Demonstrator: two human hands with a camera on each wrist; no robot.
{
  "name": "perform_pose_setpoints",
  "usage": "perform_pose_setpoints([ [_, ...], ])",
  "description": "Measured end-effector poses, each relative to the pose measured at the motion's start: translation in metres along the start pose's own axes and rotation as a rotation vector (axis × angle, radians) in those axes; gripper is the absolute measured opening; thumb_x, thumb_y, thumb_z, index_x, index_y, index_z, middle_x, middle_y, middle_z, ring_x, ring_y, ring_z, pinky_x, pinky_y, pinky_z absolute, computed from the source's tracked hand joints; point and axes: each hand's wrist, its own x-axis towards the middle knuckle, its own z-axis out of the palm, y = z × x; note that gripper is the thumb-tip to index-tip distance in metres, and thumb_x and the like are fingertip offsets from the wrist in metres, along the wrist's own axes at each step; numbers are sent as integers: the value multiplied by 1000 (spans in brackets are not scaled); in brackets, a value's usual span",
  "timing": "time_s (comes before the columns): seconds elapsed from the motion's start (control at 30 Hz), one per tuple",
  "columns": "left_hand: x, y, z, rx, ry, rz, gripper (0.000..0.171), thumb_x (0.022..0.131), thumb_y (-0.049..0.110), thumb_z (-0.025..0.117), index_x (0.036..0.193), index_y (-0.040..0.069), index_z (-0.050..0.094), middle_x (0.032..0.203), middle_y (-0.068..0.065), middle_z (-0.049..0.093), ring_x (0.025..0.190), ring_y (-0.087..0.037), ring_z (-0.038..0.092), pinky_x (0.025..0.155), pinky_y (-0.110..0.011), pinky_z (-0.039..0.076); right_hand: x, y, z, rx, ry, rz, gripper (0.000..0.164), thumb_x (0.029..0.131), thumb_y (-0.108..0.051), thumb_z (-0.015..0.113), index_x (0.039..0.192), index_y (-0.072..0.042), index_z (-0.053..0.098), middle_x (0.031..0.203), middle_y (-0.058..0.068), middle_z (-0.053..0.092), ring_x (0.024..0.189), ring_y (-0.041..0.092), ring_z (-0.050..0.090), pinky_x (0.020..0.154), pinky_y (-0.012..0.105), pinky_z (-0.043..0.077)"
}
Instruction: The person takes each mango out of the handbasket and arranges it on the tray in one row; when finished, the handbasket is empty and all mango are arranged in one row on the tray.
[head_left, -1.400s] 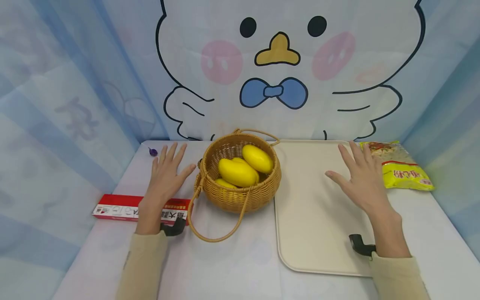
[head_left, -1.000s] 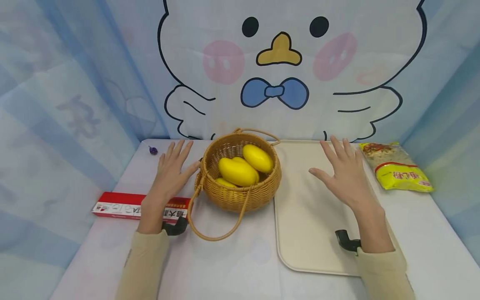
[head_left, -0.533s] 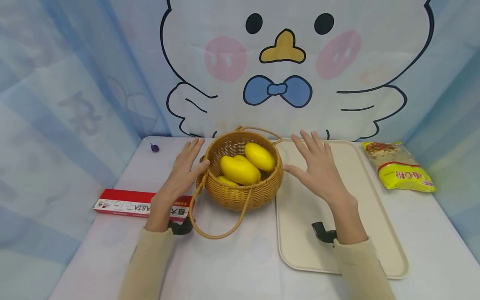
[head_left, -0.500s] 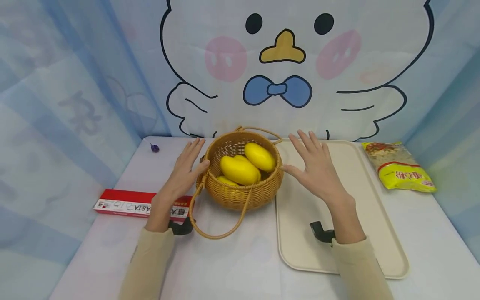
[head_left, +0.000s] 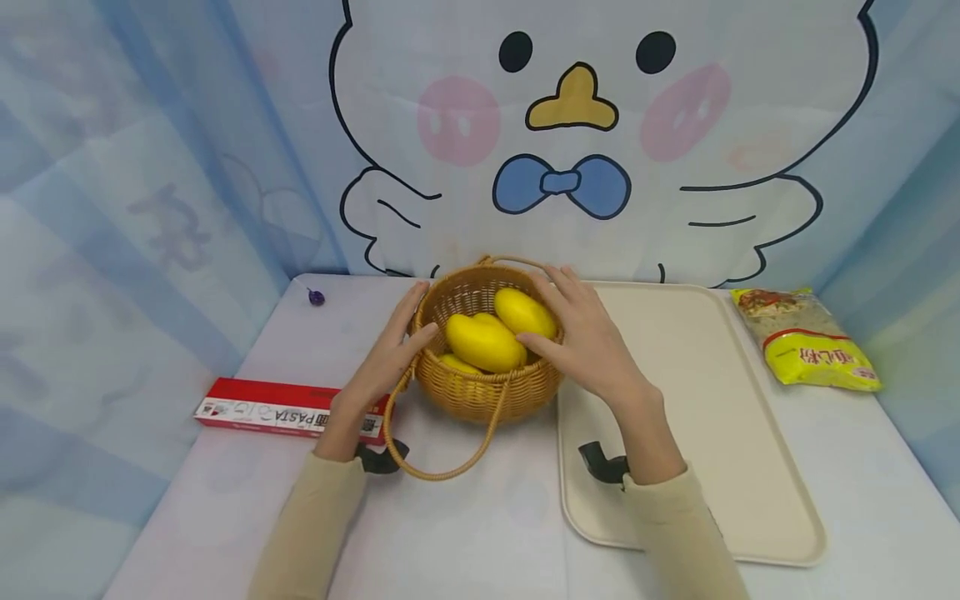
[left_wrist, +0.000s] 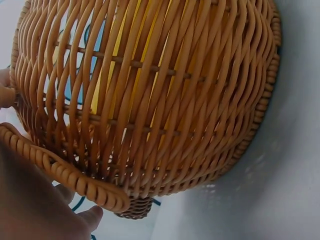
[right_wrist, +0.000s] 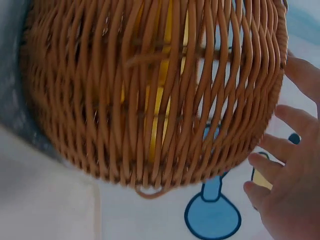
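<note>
A round wicker basket (head_left: 487, 396) stands on the table and holds several yellow mango-like fruits (head_left: 486, 343). At its left side is my left hand (head_left: 386, 354), thumb reaching to the rim and the other fingers extended along the outside. My right hand (head_left: 588, 342) is at the right rim, with its thumb over the basket's edge and its fingers spread toward the back. In the right wrist view, the right fingertips (right_wrist: 270, 165) lie along the rim, fairly straight. The wicker wall (left_wrist: 150, 100) fills most of the left wrist view, where the left hand is partly cut off.
A beige tray (head_left: 720, 467) lies right of the basket, under my right forearm. Farther right is a yellow food packet (head_left: 810, 342). A red pasta box (head_left: 270, 404) lies at the left, and a small purple object (head_left: 316, 297) is behind it. The basket's rope handle (head_left: 450, 475) droops forward.
My right hand has swept left from above the tray to the basket's right rim. My left hand has shifted right to the basket's left side. The basket stays in place.
</note>
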Motion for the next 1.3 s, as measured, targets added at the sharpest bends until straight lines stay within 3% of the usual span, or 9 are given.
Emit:
perform_pose_setpoints([
  [0.17, 2, 3, 4, -98, -14, 2, 66, 101, 42, 48, 158, 41, 14, 169, 7, 7, 156, -14, 5, 125, -54, 7, 9, -14, 8, 29, -34, -29, 77, 92, -50, 63, 157, -34, 26, 165, -4, 25, 152, 24, 24, 119, 56, 29],
  [0.37, 4, 13, 7, -190, -35, -5, 67, 102, 30, 48, 160, 27, 15, 169, 3, 11, 156, -18, 8, 125, -52, 8, 17, -23, 12, 12, -86, -37, 76, 92, -46, 65, 157, -33, 28, 164, 0, 27, 150, 26, 29, 115, 56, 35],
  [0.6, 12, 3, 15, -197, -11, 36, 65, 101, 31, 47, 159, 33, 19, 165, 16, 17, 153, -9, 14, 126, -47, 13, 28, -31, 16, -7, -179, 18, 74, 91, -47, 67, 155, -35, 32, 162, 3, 32, 147, 28, 36, 113, 55, 39],
  [0.83, 12, 2, 14, -198, 4, 41, 65, 100, 30, 47, 159, 35, 20, 165, 16, 18, 153, -10, 16, 126, -47, 14, 37, -33, 26, -15, -272, 77, 75, 89, -46, 68, 155, -32, 35, 160, 5, 37, 146, 27, 37, 111, 56, 40],
  [0.93, 8, 5, 12, -200, -1, 12, 66, 100, 26, 47, 160, 31, 19, 166, 12, 17, 154, -13, 15, 126, -48, 13, 38, -35, 31, -34, -317, 106, 73, 87, -44, 70, 153, -31, 39, 157, 4, 42, 143, 28, 42, 111, 56, 40],
  [1.17, -10, 32, 3, -201, -18, -21, 68, 99, 23, 47, 161, 18, 18, 167, 0, 17, 154, -21, 16, 125, -50, 16, 42, -39, 40, -20, -431, 116, 69, 86, -31, 73, 150, -29, 45, 150, -2, 52, 139, 26, 47, 112, 51, 41],
  [1.3, -12, 34, 1, -202, -18, -16, 67, 100, 23, 46, 161, 18, 18, 167, 1, 17, 154, -20, 16, 125, -48, 16, 46, -40, 43, -3, -460, 110, 69, 85, -27, 74, 148, -27, 47, 146, -2, 55, 131, 24, 52, 108, 47, 45],
])
